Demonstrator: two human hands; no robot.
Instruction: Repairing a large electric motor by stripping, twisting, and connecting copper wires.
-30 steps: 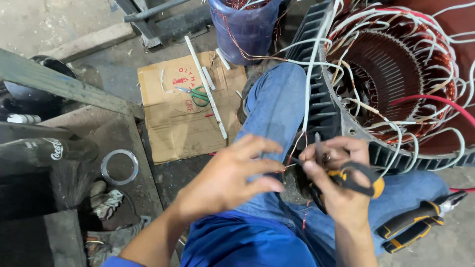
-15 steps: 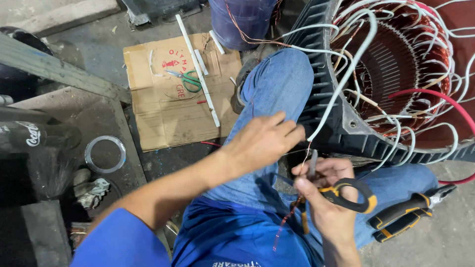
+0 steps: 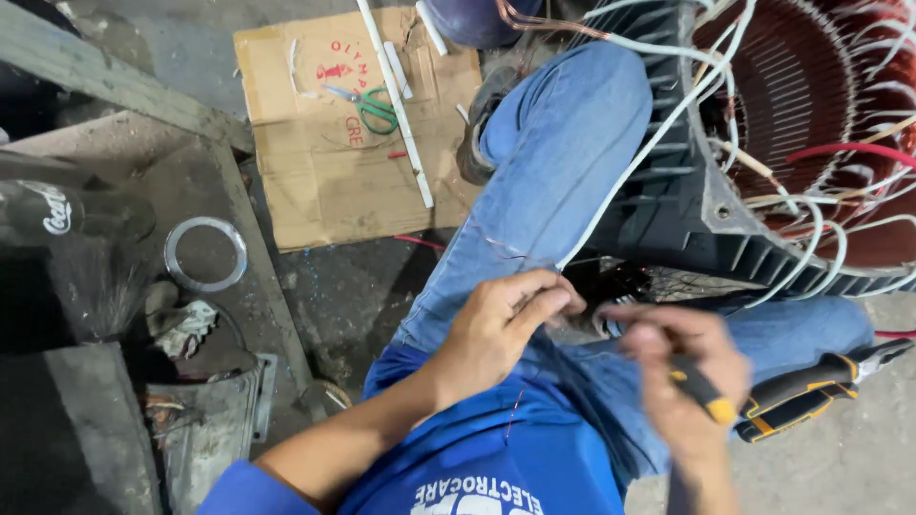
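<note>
My left hand (image 3: 506, 324) rests over my blue-jeaned thigh, fingers pinched at the lower end of a white sleeved wire (image 3: 630, 162). That wire runs up into the big motor stator (image 3: 811, 143) with copper windings at the right. Just to the right, my right hand (image 3: 687, 367) is blurred and closed around a cutting tool with a black and yellow handle (image 3: 701, 391). The tool's blades are hidden. The two hands are a few centimetres apart above my lap.
Black-and-yellow pliers (image 3: 811, 391) lie on the floor by my right leg. A cardboard sheet (image 3: 324, 181) ahead carries green-handled scissors (image 3: 367, 105) and a long white strip (image 3: 396, 105). At the left, a metal ring (image 3: 203, 253) sits on a dark block.
Both hands have come down from beside the stator toward my lap, the left still at the white wire. The right hand has turned with the tool and is now blurred.
</note>
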